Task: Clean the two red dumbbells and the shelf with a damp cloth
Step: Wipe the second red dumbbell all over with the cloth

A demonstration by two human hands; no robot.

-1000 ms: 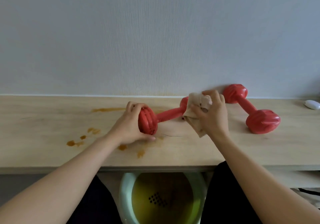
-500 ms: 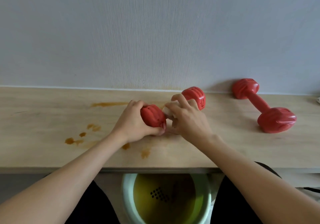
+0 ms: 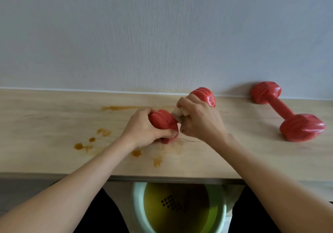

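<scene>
Stains are noted at the left of the shelf; the near dumbbell, its long axis running near-left to far-right, is steadied at its near head by the clasping left hand; the cloth is gripped round the bar by the right hand, presumably for wiping; the second dumbbell lies untouched at right, angled back toward the wall.

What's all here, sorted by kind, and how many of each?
Red dumbbells: 2, one held, one lying at the right
Cloth: 1, in the right hand
Green basin: 1, under the shelf
Hands: 2, with the left hand gripping a dumbbell end
Total: 6
</scene>
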